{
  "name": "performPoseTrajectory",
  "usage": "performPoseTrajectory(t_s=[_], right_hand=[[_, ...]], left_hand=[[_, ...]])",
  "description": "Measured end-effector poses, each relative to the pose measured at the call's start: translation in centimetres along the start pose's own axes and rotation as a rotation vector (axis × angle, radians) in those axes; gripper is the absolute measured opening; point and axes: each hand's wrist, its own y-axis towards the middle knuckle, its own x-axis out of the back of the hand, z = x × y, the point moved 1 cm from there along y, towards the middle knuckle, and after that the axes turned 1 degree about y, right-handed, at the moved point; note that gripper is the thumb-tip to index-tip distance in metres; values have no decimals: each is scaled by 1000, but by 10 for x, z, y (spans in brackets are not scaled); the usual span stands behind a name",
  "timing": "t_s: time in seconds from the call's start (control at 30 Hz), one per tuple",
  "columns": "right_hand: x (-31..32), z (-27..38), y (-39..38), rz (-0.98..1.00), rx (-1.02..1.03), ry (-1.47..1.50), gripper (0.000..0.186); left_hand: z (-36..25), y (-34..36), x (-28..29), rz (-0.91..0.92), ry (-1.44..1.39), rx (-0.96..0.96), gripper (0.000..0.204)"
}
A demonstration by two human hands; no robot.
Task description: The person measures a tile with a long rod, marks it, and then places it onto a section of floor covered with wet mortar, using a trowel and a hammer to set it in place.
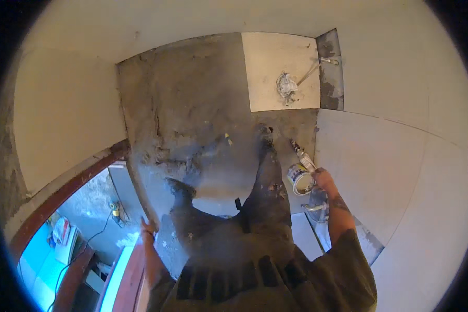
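My right hand (pixel 323 179) is closed at the lower end of a long whitish tool (pixel 305 160) with a dark, narrow tip; its exact kind is unclear. The tool slants up and left, over or beside a round bucket (pixel 301 182) with pale contents. Over on the left, my left hand (pixel 148 227) rests against the edge of the doorway, at least one finger stretched out. A small yellow-handled item (pixel 228 139) lies on the rough grey floor (pixel 192 88), between my feet and a little ahead.
A pale tile (pixel 265 57) covers the far right corner, with a crumpled plastic bundle (pixel 287 85) on it. Metal pipe fittings (pixel 317 208) stick out near my right forearm. Left, a reddish-brown door sill (pixel 73 192) borders another room with a cable (pixel 88 242). Light panels (pixel 385 156) line the walls.
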Motion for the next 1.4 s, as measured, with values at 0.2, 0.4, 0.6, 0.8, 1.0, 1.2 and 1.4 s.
performPoseTrajectory(t_s=[0.2,0.4,0.6,0.8,1.0,1.2,1.4], right_hand=[[21,-44,2,56,-279,333,44],[42,27,-13,-448,-230,139,46],[54,271,28,-270,-67,478,52],[-78,259,192,-377,375,134,44],[-86,377,219,-44,362,730,58],[-12,210,262,105,158,855,54],[47,-32,248,-142,-96,221,45]], left_hand=[[144,-132,-63,187,-642,561,68],[164,-21,1,99,-690,601,73],[18,90,121,-189,-399,-338,63],[-188,9,79,92,-595,-611,65],[-141,10,33,-184,-452,-380,71],[-238,-22,-24,23,-113,-244,83],[-392,-4,-72,-7,28,-597,76]])
